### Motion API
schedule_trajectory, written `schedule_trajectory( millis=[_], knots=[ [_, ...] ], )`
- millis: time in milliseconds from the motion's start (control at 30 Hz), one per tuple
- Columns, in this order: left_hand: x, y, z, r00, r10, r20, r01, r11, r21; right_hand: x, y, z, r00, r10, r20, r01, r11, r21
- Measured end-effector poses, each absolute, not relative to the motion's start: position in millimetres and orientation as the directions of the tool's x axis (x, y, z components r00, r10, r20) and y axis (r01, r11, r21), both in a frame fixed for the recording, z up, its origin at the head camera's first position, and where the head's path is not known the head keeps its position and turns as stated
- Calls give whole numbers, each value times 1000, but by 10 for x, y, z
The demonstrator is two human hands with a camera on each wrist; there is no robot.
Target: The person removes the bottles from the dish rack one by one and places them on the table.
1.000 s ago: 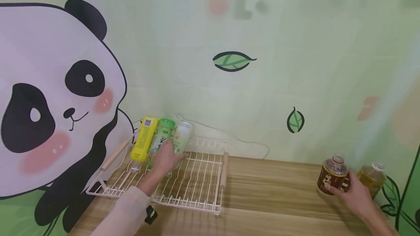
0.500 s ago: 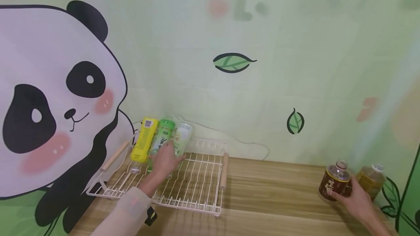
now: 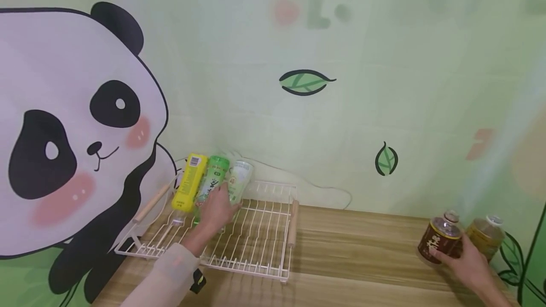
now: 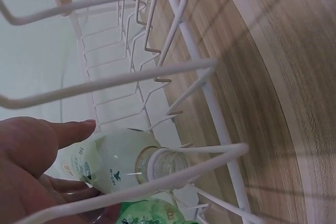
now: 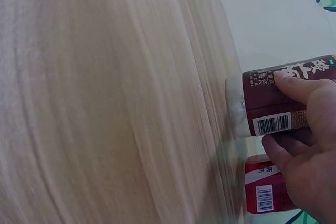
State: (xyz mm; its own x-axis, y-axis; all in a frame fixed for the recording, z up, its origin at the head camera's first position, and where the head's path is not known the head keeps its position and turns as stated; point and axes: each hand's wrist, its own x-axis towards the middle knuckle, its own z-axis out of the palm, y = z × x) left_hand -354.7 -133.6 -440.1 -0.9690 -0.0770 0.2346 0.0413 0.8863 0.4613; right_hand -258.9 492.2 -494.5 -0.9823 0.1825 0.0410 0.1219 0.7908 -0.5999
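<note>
My left hand [image 3: 217, 206] is at the back of a white wire rack [image 3: 251, 263], with its thumb and fingers on either side of a pale green-white bottle [image 3: 241, 176]. In the left wrist view the thumb lies along that bottle's body, and the bottle's clear neck points down between the wires. Close beside it, a green-labelled bottle [image 3: 219, 165] and a yellow bottle [image 3: 190, 181] lean in the rack, necks down. Far to the right, my right hand [image 3: 467, 262] grips a dark maroon-labelled drink bottle [image 3: 441, 241], thumb across its label. Its base is close over the tabletop.
Behind the right hand stands another bottle with amber contents [image 3: 486, 236]; its red label [image 5: 262, 195] shows in the right wrist view. Wooden handles [image 3: 293, 224] flank the rack. A small black object [image 3: 198, 281] lies before it on the wood-grain table [image 3: 354, 250]. A panda-print curtain hangs behind.
The maroon-labelled bottle has moved slightly right and nearer with my right hand. My left thumb has drawn in toward the pale bottle. The rack has not moved.
</note>
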Motion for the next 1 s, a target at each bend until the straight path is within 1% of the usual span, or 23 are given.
schedule_trajectory(
  millis=[300, 467, 633, 833, 1000],
  knots=[
    [-3593, -1343, -4423, -965, -76, 250, 50, 886, 461, -2576, 4954, -4926, -982, 182, 58, 115, 806, -581],
    [-3594, -1352, -4447, -966, -85, 243, 39, 885, 464, -2579, 4951, -4921, -982, 189, 29, 136, 799, -586],
    [-3583, -1342, -4443, -969, -83, 233, 34, 888, 458, -2576, 4966, -4918, -982, 184, 36, 130, 804, -581],
    [-3558, -1342, -4425, -969, -90, 228, 25, 890, 455, -2583, 4957, -4929, -985, 161, 63, 102, 837, -538],
    [-3553, -1339, -4416, -970, -102, 221, 10, 890, 456, -2596, 4929, -4910, -985, 172, 33, 131, 849, -512]
  ],
)
